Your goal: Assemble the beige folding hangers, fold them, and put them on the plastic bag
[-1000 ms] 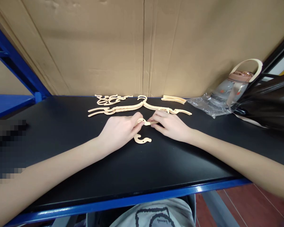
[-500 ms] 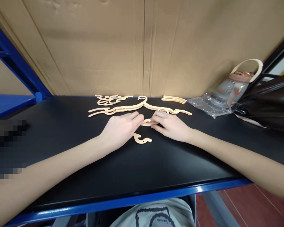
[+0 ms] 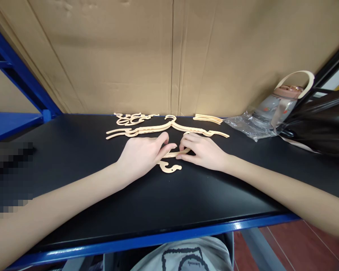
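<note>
Black worktop [image 3: 203, 199], with cream hangers [image 3: 154, 128] toward its back edge, right hand [image 3: 201, 150] clamped on a pale strip [image 3: 172, 154], left hand [image 3: 141, 155] alongside, pinch parted.

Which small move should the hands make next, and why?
Perhaps the left hand should pinch the pale strip: that hand's thumb and forefinger are spread apart close to it, while the right hand holds it.

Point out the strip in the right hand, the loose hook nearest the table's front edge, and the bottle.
Strip [image 3: 172, 154]: head view, on its uncovered stretch.
Hook [image 3: 166, 170]: head view, on its curved bend.
Bottle [image 3: 267, 106]: head view, on its clear body.
</note>
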`<state>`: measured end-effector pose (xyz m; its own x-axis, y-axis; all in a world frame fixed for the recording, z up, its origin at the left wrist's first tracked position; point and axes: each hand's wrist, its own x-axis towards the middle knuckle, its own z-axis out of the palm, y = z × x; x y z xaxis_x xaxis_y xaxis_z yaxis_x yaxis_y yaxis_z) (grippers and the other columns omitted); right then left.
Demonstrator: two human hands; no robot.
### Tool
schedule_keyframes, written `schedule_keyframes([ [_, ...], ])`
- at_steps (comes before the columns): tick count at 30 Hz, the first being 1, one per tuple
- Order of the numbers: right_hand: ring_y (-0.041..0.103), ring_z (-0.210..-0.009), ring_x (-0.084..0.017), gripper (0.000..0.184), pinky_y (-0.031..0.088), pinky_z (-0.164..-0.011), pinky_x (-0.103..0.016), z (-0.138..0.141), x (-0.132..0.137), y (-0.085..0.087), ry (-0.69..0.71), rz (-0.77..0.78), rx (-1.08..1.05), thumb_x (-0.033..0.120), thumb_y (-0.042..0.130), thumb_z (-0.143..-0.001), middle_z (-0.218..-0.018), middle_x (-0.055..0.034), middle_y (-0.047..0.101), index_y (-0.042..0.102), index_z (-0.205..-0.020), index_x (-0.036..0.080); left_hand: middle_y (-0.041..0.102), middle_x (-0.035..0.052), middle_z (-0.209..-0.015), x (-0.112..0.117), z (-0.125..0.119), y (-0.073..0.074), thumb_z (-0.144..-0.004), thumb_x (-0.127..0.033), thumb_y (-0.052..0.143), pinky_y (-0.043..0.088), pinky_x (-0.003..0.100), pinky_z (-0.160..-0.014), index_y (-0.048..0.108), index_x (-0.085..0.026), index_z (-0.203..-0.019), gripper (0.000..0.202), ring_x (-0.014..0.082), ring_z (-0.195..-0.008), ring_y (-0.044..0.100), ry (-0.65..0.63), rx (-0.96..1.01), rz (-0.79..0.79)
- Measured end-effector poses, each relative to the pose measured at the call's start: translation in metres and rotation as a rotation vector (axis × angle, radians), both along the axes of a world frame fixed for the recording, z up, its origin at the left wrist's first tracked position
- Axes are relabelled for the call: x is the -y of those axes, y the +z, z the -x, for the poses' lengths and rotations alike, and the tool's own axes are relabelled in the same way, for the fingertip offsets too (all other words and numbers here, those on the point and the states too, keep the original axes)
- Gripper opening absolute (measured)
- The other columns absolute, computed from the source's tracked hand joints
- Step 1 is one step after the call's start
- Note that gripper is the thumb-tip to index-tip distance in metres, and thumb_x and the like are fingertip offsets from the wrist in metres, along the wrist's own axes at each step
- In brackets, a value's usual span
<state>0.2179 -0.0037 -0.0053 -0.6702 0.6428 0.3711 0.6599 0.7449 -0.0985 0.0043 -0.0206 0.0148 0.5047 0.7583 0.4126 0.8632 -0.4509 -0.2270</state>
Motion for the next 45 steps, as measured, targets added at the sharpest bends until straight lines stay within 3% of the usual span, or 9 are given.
schedule_keyframes([
  [6,0.055,-0.083,-0.017,0.026,0.041,-0.069,-0.028,0.0,0.002,0.001,-0.008,0.004,-0.009,0.04,0.048,-0.096,-0.088,-0.0037,0.06,0.054,-0.083,0.019,0.061,0.0005,-0.052,-0.003,0.002,0.0,-0.092,-0.059,0.041,0.016,0.024,-0.046,0.057,-0.018,-0.071,0.049,0.0166,-0.051,0.057,-0.023,0.024,0.043],
  [10,0.055,-0.084,-0.016,0.021,0.041,-0.072,-0.029,0.002,0.004,0.002,0.002,0.066,-0.035,0.036,0.047,-0.097,-0.089,-0.0029,0.06,0.053,-0.087,0.019,0.063,0.0011,-0.057,-0.003,0.003,-0.001,-0.095,-0.05,0.037,0.017,0.025,-0.048,0.053,-0.018,-0.064,0.047,0.0162,-0.055,0.057,-0.068,0.059,0.091],
  [18,0.056,-0.086,-0.017,0.016,0.043,-0.076,-0.03,0.003,0.005,0.001,-0.009,0.144,-0.072,0.032,0.047,-0.097,-0.091,-0.0029,0.06,0.05,-0.088,0.02,0.062,0.0009,-0.06,-0.001,0.002,0.003,-0.095,-0.041,0.032,0.019,0.025,-0.05,0.053,-0.019,-0.071,0.039,0.0165,-0.058,0.058,-0.045,0.085,0.133],
  [22,0.056,-0.086,-0.017,0.015,0.042,-0.075,-0.031,0.003,0.007,0.001,-0.003,0.142,-0.078,0.031,0.043,-0.098,-0.093,-0.0036,0.06,0.048,-0.088,0.02,0.061,0.0015,-0.059,-0.003,0.003,0.003,-0.094,-0.039,0.03,0.018,0.025,-0.049,0.055,-0.019,-0.075,0.037,0.0173,-0.054,0.056,0.039,0.075,0.121],
  [27,0.056,-0.083,-0.018,0.013,0.041,-0.076,-0.031,0.006,0.008,0.0,0.006,0.125,-0.077,0.029,0.042,-0.099,-0.092,-0.0041,0.06,0.045,-0.09,0.02,0.064,0.0026,-0.066,-0.009,0.006,0.003,-0.092,-0.034,0.03,0.022,0.026,-0.052,0.058,-0.02,-0.079,0.033,0.0195,-0.063,0.059,0.071,0.124,0.114],
  [31,0.056,-0.083,-0.018,0.011,0.039,-0.078,-0.032,0.006,0.006,-0.001,0.009,0.105,-0.094,0.027,0.04,-0.099,-0.091,-0.0042,0.06,0.042,-0.09,0.02,0.063,0.0024,-0.065,-0.012,0.007,0.005,-0.093,-0.038,0.027,0.024,0.027,-0.053,0.058,-0.02,-0.075,0.04,0.0194,-0.062,0.058,0.074,0.149,0.176],
  [36,0.057,-0.083,-0.018,0.009,0.037,-0.082,-0.033,0.005,0.006,0.0,0.019,0.135,-0.103,0.025,0.039,-0.098,-0.09,-0.0033,0.06,0.039,-0.09,0.021,0.062,0.002,-0.063,-0.019,0.013,0.009,-0.089,-0.028,0.027,0.024,0.028,-0.054,0.054,-0.02,-0.068,0.035,0.0181,-0.06,0.054,-0.03,0.081,0.245],
  [42,0.057,-0.082,-0.018,0.01,0.036,-0.084,-0.033,0.007,0.006,0.002,0.014,0.176,-0.117,0.025,0.04,-0.097,-0.085,-0.0009,0.061,0.039,-0.088,0.022,0.062,-0.0009,-0.065,-0.027,0.027,0.022,-0.093,-0.038,0.032,0.034,0.026,-0.06,0.059,-0.02,-0.07,0.039,0.0149,-0.062,0.055,-0.232,0.118,0.501],
  [45,0.056,-0.08,-0.017,0.011,0.036,-0.085,-0.033,0.006,0.006,0.002,0.003,0.171,-0.128,0.026,0.043,-0.097,-0.084,-0.0005,0.061,0.04,-0.087,0.022,0.059,-0.0026,-0.061,-0.029,0.032,0.028,-0.093,-0.041,0.036,0.035,0.023,-0.056,0.062,-0.02,-0.07,0.04,0.0121,-0.056,0.052,-0.291,0.18,0.663],
])
